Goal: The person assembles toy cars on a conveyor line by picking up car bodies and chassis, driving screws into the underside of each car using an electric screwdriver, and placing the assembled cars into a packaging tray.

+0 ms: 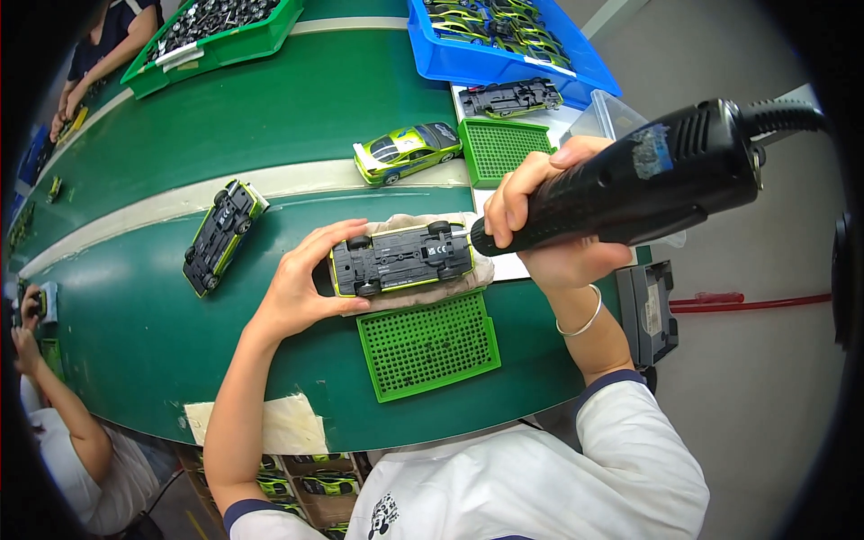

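Note:
A yellow-green toy car (400, 258) lies upside down on a pale cloth pad, its black underside facing up. My left hand (301, 274) grips its left end between thumb and fingers. In my right hand (549, 211) is a black electric screwdriver (630, 180), held slanting with its cable trailing off to the right. The screwdriver's nose meets the right end of the car's underside; whether the bit sits in a screw cannot be made out. Just in front of the pad lies a green perforated screw tray (429, 349) with small dark pieces in some holes.
Another upturned toy car (222, 236) lies left, an upright one (407, 151) beyond. A second green tray (507, 148) and a further upturned car (511, 97) sit near a blue bin (594, 76) of cars. A green bin (216, 54) holds black parts. Co-workers' hands (67, 112) show left.

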`<state>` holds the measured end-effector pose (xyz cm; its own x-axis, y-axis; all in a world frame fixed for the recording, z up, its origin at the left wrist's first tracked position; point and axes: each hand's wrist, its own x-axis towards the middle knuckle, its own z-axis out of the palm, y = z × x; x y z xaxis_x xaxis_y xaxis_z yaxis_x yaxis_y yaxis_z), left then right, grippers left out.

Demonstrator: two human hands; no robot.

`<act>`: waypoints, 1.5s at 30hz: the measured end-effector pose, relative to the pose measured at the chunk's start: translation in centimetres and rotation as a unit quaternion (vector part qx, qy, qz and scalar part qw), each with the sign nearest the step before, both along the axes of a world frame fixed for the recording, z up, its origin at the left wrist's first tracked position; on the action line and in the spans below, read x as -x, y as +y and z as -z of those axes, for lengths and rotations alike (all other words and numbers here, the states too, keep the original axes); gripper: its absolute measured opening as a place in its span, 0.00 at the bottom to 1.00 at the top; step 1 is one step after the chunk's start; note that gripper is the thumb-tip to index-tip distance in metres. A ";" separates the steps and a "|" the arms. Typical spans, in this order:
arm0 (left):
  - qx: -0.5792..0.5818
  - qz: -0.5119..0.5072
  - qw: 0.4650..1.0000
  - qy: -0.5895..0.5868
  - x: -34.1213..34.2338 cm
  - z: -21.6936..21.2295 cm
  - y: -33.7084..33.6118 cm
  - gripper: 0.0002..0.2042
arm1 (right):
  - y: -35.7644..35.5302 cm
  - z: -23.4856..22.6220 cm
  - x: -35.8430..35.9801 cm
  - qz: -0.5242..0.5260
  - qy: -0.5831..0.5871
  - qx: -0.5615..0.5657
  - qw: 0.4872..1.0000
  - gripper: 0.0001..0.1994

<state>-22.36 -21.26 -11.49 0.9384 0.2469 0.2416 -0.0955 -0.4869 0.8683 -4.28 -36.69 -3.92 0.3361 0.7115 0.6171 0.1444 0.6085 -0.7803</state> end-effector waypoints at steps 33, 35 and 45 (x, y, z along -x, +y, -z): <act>0.001 -0.230 0.959 -0.163 7.1 -8.9 -3.0 0.32 | -3.3 -7.5 -4.2 0.202 0.062 -0.336 0.918 0.30; -0.093 -0.365 0.922 -0.089 12.8 -12.0 -1.7 0.31 | -2.7 -7.5 -4.2 0.212 0.075 -0.316 0.922 0.29; -0.360 -0.375 0.695 0.497 25.7 -7.9 13.2 0.31 | -0.4 -6.8 -5.4 0.106 0.078 -0.296 0.946 0.27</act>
<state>-48.07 -8.05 -3.59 0.4027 0.9075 -0.1194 0.8922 -0.4183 -0.1702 1.16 -37.08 2.84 0.5521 0.1634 0.8176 0.2238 0.9156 -0.3342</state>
